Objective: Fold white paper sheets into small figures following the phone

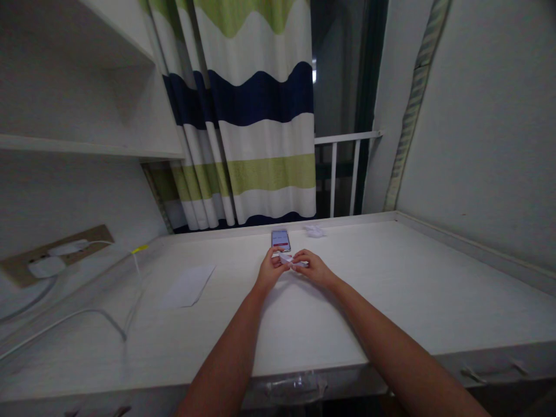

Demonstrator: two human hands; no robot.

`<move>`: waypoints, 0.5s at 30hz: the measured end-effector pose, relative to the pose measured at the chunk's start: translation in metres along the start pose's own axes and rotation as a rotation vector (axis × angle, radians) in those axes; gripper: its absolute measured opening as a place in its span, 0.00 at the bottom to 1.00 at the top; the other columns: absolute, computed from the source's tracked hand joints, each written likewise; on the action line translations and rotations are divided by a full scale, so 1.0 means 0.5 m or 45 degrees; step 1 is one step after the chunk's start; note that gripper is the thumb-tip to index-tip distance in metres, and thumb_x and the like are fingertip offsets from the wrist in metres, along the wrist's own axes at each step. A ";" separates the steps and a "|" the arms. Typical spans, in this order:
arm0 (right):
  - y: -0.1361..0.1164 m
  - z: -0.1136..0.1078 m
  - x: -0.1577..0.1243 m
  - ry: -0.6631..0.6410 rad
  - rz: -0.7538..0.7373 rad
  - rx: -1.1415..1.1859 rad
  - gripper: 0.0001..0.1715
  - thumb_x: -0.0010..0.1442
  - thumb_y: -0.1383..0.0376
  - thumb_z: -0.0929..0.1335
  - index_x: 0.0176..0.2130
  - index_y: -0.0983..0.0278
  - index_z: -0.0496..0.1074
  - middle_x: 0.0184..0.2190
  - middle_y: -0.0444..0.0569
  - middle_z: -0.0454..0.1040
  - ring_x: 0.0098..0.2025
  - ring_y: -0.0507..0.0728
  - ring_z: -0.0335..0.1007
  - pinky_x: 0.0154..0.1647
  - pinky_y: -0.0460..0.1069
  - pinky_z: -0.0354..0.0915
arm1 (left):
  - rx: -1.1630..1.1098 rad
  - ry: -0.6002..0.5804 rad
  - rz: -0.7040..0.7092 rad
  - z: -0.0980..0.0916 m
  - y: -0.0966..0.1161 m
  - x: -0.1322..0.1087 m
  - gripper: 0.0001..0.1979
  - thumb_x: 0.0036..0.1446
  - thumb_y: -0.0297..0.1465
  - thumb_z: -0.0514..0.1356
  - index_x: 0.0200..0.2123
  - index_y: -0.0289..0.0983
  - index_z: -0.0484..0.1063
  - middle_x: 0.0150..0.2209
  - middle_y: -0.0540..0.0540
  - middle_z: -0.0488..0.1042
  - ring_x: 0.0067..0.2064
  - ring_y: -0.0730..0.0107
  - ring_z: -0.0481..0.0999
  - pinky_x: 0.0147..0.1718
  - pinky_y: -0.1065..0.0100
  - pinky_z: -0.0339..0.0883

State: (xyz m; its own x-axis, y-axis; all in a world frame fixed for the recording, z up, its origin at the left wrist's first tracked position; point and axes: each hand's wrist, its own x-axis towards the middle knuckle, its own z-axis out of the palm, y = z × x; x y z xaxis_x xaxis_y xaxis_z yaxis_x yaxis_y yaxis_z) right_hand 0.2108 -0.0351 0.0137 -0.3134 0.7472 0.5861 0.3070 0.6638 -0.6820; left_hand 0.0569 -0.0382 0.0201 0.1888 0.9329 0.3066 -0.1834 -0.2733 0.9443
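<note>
Near the middle of the white desk [313, 324], both hands hold a small folded piece of white paper [286, 259]. My left hand [271, 270] pinches its left part, fingers curled round it. Fingertips of my right hand [313, 267] grip the right part, close against the left fingertips. The exact shape of the fold is too small to make out and partly covered by the fingers. Just beyond the hands lies a phone [280, 238] with its screen lit.
A crumpled white paper [314, 231] lies at the back of the desk. To the left are flat white sheets [189, 286]. A white cable [99, 311] runs from a socket strip [56, 255] on the left wall. Behind the desk hangs a striped curtain [269, 139].
</note>
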 end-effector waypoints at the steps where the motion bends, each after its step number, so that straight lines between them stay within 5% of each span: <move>1: -0.004 -0.001 0.000 0.007 0.006 -0.010 0.12 0.48 0.59 0.66 0.31 0.64 0.72 0.33 0.50 0.67 0.35 0.53 0.64 0.28 0.46 0.63 | -0.004 0.005 -0.002 0.000 0.001 0.000 0.25 0.33 0.28 0.65 0.36 0.37 0.58 0.30 0.47 0.74 0.31 0.69 0.74 0.34 0.66 0.66; 15: 0.013 0.004 0.002 0.044 0.033 0.057 0.10 0.46 0.59 0.68 0.28 0.64 0.72 0.33 0.49 0.68 0.36 0.54 0.65 0.37 0.50 0.62 | 0.018 0.033 -0.025 -0.001 -0.001 0.001 0.24 0.31 0.28 0.66 0.35 0.35 0.61 0.27 0.49 0.74 0.29 0.70 0.74 0.32 0.67 0.66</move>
State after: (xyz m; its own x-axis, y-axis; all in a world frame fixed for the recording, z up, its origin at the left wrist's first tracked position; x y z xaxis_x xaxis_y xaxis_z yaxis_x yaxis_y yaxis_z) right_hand 0.2108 -0.0299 0.0092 -0.2747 0.7652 0.5822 0.2735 0.6427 -0.7157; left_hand 0.0565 -0.0373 0.0198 0.1672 0.9437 0.2853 -0.1663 -0.2583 0.9517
